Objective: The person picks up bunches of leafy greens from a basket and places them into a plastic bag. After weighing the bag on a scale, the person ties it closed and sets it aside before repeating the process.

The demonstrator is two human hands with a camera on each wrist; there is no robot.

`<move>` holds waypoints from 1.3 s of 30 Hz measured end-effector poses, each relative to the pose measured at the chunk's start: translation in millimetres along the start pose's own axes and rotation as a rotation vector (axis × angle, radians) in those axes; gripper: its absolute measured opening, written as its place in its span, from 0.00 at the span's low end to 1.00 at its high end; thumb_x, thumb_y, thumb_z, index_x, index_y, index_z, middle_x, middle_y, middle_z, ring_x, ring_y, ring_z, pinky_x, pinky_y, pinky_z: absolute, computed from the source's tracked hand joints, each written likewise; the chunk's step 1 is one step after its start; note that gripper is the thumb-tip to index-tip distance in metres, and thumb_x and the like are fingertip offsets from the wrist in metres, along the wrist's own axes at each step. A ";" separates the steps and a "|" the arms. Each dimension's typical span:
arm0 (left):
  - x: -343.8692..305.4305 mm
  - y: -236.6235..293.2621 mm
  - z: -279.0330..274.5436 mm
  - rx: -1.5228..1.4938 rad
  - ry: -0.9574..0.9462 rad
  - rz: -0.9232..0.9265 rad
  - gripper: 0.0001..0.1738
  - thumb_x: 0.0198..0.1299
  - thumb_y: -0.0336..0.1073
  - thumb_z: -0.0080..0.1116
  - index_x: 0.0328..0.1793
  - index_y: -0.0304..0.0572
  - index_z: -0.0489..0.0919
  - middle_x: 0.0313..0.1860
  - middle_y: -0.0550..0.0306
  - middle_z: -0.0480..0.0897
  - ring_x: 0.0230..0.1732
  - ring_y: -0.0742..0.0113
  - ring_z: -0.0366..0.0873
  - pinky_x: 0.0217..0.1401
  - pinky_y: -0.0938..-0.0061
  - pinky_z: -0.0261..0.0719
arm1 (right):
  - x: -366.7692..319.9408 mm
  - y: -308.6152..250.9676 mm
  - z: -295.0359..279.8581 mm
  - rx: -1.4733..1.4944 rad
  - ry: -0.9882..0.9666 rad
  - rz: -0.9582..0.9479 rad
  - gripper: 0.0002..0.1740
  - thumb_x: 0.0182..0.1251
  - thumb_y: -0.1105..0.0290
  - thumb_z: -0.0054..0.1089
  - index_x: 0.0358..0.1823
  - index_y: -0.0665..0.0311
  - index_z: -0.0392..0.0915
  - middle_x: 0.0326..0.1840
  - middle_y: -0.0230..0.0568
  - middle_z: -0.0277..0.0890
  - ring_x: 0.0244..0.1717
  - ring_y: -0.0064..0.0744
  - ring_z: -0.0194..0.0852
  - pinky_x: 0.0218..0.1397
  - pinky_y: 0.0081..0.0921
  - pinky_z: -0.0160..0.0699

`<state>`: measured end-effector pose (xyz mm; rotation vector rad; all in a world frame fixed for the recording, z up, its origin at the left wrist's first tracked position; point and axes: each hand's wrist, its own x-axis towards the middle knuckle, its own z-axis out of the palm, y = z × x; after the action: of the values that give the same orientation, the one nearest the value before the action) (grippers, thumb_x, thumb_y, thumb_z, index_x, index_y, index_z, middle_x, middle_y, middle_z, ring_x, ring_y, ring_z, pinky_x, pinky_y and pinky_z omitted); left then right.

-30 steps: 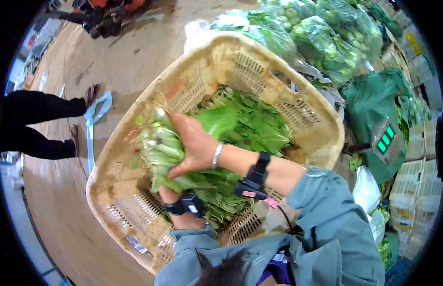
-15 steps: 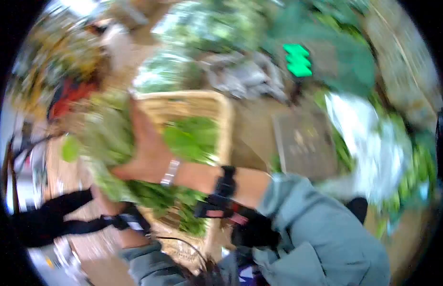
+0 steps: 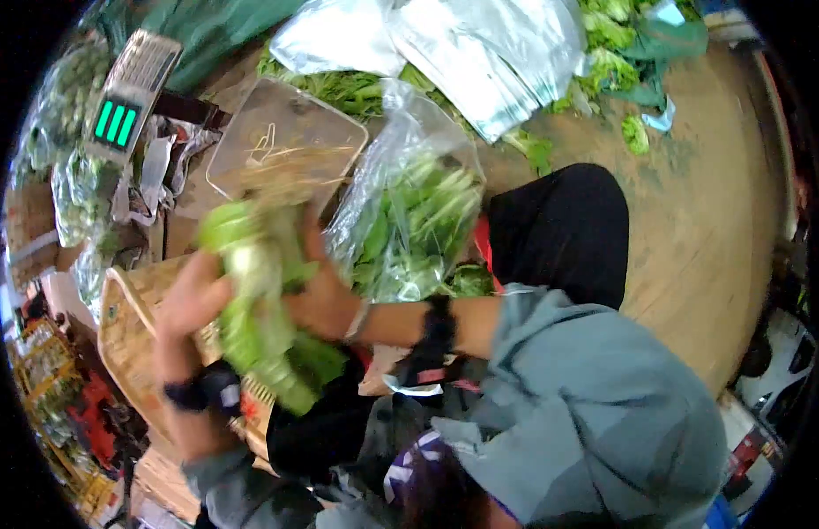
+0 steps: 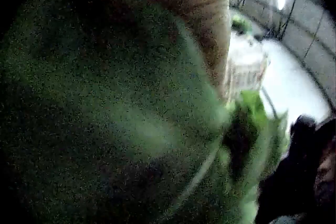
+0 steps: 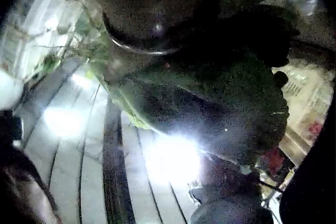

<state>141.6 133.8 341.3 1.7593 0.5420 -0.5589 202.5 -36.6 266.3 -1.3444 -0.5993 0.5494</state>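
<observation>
Between the two hands, the leafy bunch (image 3: 253, 269) is gripped from both flanks: left hand (image 3: 189, 295) on one, right hand (image 3: 323, 298) opposite, neither nearer. Its long axis runs roots toward the tray's (image 3: 295, 110) near edge, leaf tips away; bagged greens (image 3: 418, 212) lie by the tray's right edge.

The brown floor (image 3: 692, 238) bears loose greens (image 3: 537, 152) — one small leaf clump (image 3: 634, 135) beside a pale-blue scrap (image 3: 662, 115).
</observation>
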 end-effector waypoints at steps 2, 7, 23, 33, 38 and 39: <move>58.8 -8.4 50.9 -0.033 0.003 0.041 0.37 0.58 0.57 0.44 0.64 0.35 0.57 0.59 0.52 0.65 0.60 0.66 0.60 0.62 0.71 0.58 | -2.0 7.8 -58.8 0.084 0.007 0.162 0.55 0.53 0.64 0.61 0.65 0.68 0.22 0.64 0.48 0.50 0.62 0.35 0.53 0.62 0.28 0.56; 58.6 35.0 88.7 -0.355 0.064 -0.061 0.40 0.57 0.61 0.43 0.65 0.38 0.55 0.52 0.55 0.70 0.50 0.70 0.68 0.51 0.74 0.69 | 19.8 12.9 -92.7 0.126 -0.064 0.291 0.63 0.46 0.52 0.65 0.65 0.69 0.21 0.62 0.56 0.54 0.61 0.44 0.57 0.63 0.29 0.54; 128.1 -122.6 227.8 -1.591 0.894 0.318 0.47 0.43 0.69 0.52 0.59 0.37 0.65 0.43 0.57 0.75 0.43 0.68 0.73 0.47 0.74 0.72 | 45.4 21.0 -81.2 -0.995 -0.795 0.661 0.62 0.46 0.41 0.55 0.66 0.66 0.22 0.57 0.79 0.50 0.59 0.65 0.53 0.62 0.40 0.53; 112.5 -158.4 238.6 -1.687 0.854 0.262 0.46 0.43 0.68 0.52 0.58 0.37 0.65 0.44 0.57 0.75 0.44 0.67 0.73 0.48 0.73 0.72 | 88.6 -3.7 -91.8 -0.537 -1.202 0.470 0.51 0.51 0.41 0.54 0.68 0.60 0.39 0.62 0.53 0.56 0.61 0.42 0.57 0.59 0.28 0.60; 85.4 -188.4 259.8 -1.696 0.832 0.169 0.45 0.43 0.68 0.53 0.58 0.38 0.65 0.44 0.57 0.75 0.44 0.67 0.74 0.48 0.73 0.72 | 102.0 23.7 -100.3 -0.105 -0.996 1.001 0.37 0.60 0.43 0.44 0.67 0.49 0.47 0.63 0.48 0.55 0.57 0.40 0.61 0.50 0.38 0.67; 77.0 -194.5 265.9 -1.694 0.830 0.149 0.45 0.44 0.67 0.53 0.58 0.38 0.65 0.44 0.57 0.75 0.44 0.67 0.74 0.48 0.73 0.72 | 98.6 24.6 -92.5 0.001 -0.928 1.066 0.36 0.61 0.44 0.43 0.67 0.52 0.49 0.64 0.47 0.53 0.57 0.41 0.61 0.50 0.39 0.67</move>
<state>56.3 -71.4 86.2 0.2622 0.9903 0.7088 337.1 -33.2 238.8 -1.2906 -0.5572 2.1018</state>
